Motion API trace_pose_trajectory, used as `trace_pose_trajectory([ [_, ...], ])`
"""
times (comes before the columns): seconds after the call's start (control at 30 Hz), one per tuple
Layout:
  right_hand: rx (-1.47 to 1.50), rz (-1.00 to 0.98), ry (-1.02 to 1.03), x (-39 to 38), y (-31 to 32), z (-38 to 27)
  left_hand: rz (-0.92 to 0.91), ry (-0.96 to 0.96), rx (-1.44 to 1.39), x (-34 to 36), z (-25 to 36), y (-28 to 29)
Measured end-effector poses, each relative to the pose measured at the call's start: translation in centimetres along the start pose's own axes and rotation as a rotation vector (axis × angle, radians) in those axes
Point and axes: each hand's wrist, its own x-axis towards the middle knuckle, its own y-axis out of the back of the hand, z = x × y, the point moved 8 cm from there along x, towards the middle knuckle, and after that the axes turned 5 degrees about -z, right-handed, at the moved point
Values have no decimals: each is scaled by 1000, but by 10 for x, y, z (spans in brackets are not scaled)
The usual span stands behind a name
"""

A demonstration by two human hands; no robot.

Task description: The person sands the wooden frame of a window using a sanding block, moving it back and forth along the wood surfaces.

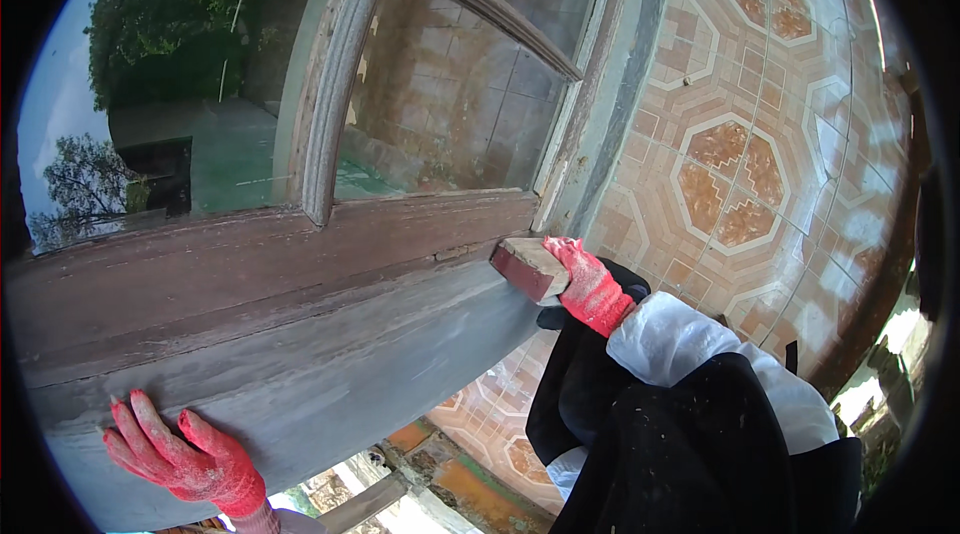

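Red-gloved right hand [590, 284] half hides a sanding block [528, 267] against the door [300, 334].

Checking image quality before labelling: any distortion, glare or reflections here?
Head view: fisheye bends the door frame toward the black rim; the glass panes mirror trees and sky; sunlight dapples the tiled floor; the sanding block and both gloved hands stay sharp.

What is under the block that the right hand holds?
The block, gripped by the right hand, presses on the door's worn wooden rail. The wood directly beneath it is covered.
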Motion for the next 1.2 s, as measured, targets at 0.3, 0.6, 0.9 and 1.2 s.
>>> trace_pose_trajectory([
  [0.3, 99, 20, 221, 27, -24, 7, 43, 6, -41, 4, 3, 3],
  [0.6, -31, 213, 330, 2, -10, -52, -11, 11, 14, -3, -1, 4],
  [0.9, 8, 124, 359, -2, -6, -60, 4, 28, -5, -3, 0, 1],
  [1.2, -67, 21, -480, -26, 4, 68, 8, 53, -52, -2, -2, 2],
])
